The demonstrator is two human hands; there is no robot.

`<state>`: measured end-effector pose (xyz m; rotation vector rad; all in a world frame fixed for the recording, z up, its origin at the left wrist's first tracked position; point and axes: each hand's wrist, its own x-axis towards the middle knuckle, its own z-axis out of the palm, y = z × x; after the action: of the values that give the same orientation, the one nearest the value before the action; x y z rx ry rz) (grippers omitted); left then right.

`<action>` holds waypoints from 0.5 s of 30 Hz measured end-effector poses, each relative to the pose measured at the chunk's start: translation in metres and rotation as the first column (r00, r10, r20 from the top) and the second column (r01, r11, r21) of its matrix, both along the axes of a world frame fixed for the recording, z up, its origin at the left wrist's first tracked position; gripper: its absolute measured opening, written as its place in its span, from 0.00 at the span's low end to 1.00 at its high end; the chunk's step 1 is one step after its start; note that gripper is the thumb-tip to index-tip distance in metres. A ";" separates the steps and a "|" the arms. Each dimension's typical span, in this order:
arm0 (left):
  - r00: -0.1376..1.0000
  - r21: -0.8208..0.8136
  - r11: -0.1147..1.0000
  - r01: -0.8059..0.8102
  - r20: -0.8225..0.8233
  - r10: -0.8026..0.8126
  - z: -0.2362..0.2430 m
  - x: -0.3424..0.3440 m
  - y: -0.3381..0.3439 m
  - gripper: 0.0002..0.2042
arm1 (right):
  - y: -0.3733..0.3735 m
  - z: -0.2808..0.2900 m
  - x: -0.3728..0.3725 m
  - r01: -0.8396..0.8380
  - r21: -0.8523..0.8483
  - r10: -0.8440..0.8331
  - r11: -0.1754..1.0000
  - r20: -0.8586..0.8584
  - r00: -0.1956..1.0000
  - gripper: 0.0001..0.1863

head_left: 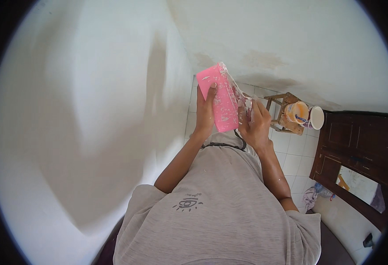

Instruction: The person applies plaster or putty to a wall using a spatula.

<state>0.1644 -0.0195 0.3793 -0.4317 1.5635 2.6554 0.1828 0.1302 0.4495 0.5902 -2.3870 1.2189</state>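
Observation:
My left hand (pixel 206 110) is wrapped round a pink plastic tub (pixel 222 104), its thumb pressed on the side facing me. White putty-like smears and crumbs cover the tub's side and rim. The tub is tilted, with its opening turned to the right and away from me, so most of its inside is hidden. At that opening, my right hand (pixel 256 126) is closed on a flat scraper (pixel 247 104) thickly smeared with the same paste. The fingers hide the scraper's handle.
A white wall (pixel 110 88) stands close on my left; a stained wall (pixel 269 39) lies ahead. On the tiled floor (pixel 287 143), a wooden stool (pixel 287 115) holds an orange-stained bucket (pixel 296 112) beside a white-topped bucket (pixel 316 118). Dark wooden furniture (pixel 353 137) is at right.

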 end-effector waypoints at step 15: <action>0.984 0.127 0.984 0.126 0.112 -0.141 0.013 -0.004 0.000 0.34 | 0.010 -0.015 0.001 -0.017 0.041 0.021 0.999 -0.113 0.993 0.23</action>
<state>0.1599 -0.0190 0.3924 -0.4549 1.3417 2.5524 0.1836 0.1403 0.4341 0.6781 -2.3203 1.1166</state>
